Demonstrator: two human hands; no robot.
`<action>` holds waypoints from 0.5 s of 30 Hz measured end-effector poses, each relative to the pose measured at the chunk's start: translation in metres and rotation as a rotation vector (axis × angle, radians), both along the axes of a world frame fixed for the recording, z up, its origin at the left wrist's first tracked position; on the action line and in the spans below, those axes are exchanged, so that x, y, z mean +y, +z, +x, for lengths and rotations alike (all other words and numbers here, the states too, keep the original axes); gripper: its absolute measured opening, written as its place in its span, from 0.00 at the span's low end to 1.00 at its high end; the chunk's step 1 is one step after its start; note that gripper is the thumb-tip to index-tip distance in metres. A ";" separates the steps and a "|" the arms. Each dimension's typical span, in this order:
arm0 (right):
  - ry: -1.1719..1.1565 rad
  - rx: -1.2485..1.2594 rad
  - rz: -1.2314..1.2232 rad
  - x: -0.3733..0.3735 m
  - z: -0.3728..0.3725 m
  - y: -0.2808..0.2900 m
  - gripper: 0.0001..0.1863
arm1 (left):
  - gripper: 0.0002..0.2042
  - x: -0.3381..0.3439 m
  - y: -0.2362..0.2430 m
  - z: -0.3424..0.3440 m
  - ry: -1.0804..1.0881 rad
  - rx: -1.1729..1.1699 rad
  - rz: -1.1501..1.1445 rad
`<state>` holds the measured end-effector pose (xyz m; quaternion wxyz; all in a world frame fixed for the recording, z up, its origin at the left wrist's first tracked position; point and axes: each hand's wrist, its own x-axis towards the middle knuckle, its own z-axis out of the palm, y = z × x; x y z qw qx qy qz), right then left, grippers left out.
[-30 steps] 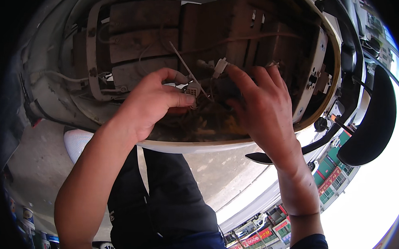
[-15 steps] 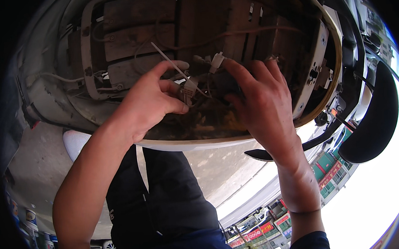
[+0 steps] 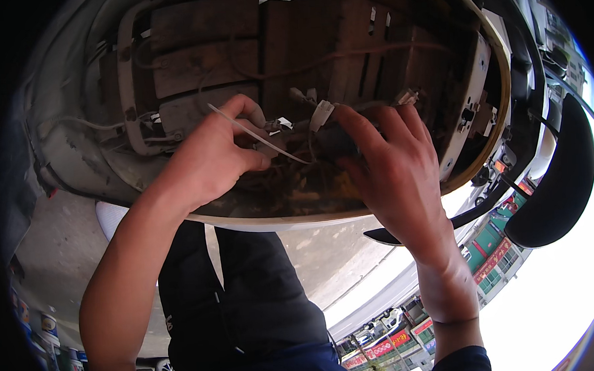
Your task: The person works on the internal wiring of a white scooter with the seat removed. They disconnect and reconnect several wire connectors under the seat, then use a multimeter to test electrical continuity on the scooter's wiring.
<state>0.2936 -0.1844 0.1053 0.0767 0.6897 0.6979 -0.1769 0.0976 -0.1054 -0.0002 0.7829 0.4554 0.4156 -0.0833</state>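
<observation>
My left hand (image 3: 209, 149) is closed, thumb and fingers pinching a pale wire connector (image 3: 267, 147), partly hidden by the fingers. A thin white cable tie (image 3: 269, 145) slants across the fingers and down to the wires, its loose end up by the index knuckle. My right hand (image 3: 398, 158) curls its fingers over a dark rounded thing among the wiring, too shadowed to name. Just left of that index fingertip, a white plug connector (image 3: 321, 115) hangs on the wires. Another pale connector (image 3: 408, 97) shows behind the right fingers.
Both hands reach into an open vehicle compartment, its pale rim (image 3: 292, 221) running along the near side. Dusty panels (image 3: 205, 63) line the back. A metal bracket (image 3: 466, 108) stands on the right, and beyond it is a black mirror (image 3: 555, 181). Cans (image 3: 49, 325) stand at lower left.
My left hand has drawn slightly left and down with the connector. The cable tie now lies lower and flatter. My right hand and the white plug connector have shifted slightly down.
</observation>
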 end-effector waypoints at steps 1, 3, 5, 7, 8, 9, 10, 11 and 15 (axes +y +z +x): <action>-0.002 0.003 0.000 -0.001 0.000 0.002 0.26 | 0.19 0.003 0.001 0.001 -0.078 -0.008 0.070; 0.000 0.034 0.016 -0.006 0.003 0.004 0.24 | 0.18 0.003 -0.001 -0.001 -0.083 -0.043 0.091; -0.026 0.076 0.018 -0.010 0.001 0.009 0.22 | 0.15 0.000 -0.001 0.002 -0.006 -0.117 0.072; -0.033 0.139 0.026 -0.016 0.001 0.014 0.22 | 0.16 0.000 0.000 0.004 -0.095 -0.088 0.188; -0.043 0.157 0.027 -0.019 0.001 0.015 0.21 | 0.16 0.001 0.001 0.004 -0.140 -0.074 0.248; -0.054 0.173 0.029 -0.021 0.001 0.016 0.20 | 0.17 0.000 0.001 0.004 -0.114 -0.087 0.310; -0.066 0.189 0.030 -0.024 0.001 0.017 0.20 | 0.16 -0.001 0.002 0.005 -0.122 -0.092 0.339; -0.086 0.194 0.004 -0.026 0.001 0.022 0.19 | 0.16 0.000 0.004 0.006 -0.128 -0.097 0.368; -0.131 0.204 -0.069 -0.034 -0.003 0.033 0.16 | 0.15 -0.002 0.003 0.007 -0.119 -0.094 0.407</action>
